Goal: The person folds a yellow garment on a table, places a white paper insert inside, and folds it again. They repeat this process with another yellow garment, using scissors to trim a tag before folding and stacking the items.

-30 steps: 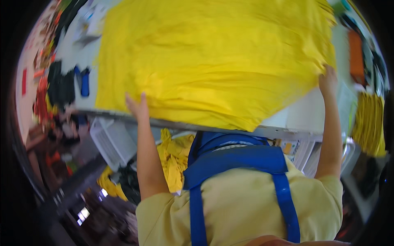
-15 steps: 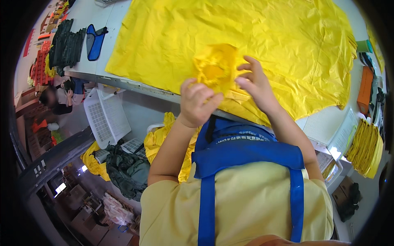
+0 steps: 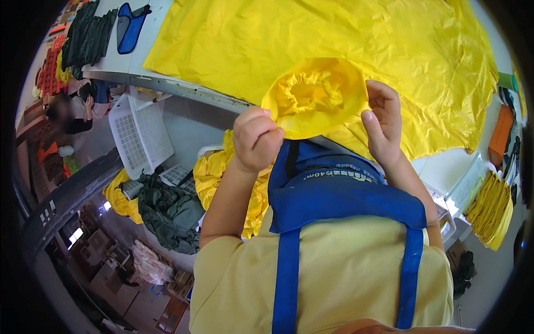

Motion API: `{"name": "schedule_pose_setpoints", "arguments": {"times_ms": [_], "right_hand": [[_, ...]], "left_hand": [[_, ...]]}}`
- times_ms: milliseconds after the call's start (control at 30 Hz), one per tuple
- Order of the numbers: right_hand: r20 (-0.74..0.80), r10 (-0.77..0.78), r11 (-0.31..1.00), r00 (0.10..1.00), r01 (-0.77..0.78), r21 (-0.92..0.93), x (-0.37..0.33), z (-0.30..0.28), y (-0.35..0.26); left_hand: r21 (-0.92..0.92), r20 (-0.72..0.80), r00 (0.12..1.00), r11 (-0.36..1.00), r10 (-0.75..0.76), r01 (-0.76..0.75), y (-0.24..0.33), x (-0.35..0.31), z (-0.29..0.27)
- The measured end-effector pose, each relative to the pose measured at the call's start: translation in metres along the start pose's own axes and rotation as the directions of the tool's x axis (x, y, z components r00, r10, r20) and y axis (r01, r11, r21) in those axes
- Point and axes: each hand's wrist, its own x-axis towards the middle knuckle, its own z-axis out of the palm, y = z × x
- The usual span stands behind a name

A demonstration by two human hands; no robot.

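At far left, a co-worker in a dark sleeve (image 3: 79,126) is near a dark green stack of folded pieces (image 3: 89,42). Next, a blue piece with dark edging (image 3: 131,33) lies on the pale surface (image 3: 147,42). Below the surface's edge are a white slatted basket (image 3: 146,133), tilted, then a crumpled dark green cloth (image 3: 167,217) and a crumpled yellow cloth (image 3: 218,186). The left hand (image 3: 258,136) is closed, pinching the lower left rim of a yellow cuff (image 3: 319,108). The cuff is spread wide, with a gathered ring inside, in front of the person's chest at the near edge of a broad yellow sheet (image 3: 414,61) on the surface. The right hand (image 3: 382,119) is at the cuff's right rim, fingers bent, thumb apart; whether it grips, I cannot tell. At far right are an orange box (image 3: 501,135) and a hanging yellow bundle (image 3: 490,211).
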Motion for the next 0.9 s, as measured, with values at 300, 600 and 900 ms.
{"name": "schedule_pose_setpoints", "arguments": {"times_ms": [300,600,900], "right_hand": [[-0.12,0.351,0.137,0.929,-0.178,-0.975,-0.092,-0.073,0.114],[-0.054,0.311,0.166,0.949,-0.11,-0.98,-0.104,-0.075,0.118],[-0.056,0.286,0.14,0.956,-0.1,-0.985,-0.102,-0.071,0.119]], "left_hand": [[0.176,0.304,0.896,0.943,-0.323,0.281,-0.085,-0.005,0.035],[0.361,0.32,0.552,0.638,-0.77,0.68,-0.136,0.016,0.1],[0.383,0.293,0.405,0.495,-0.866,0.78,-0.237,0.004,0.088]]}}
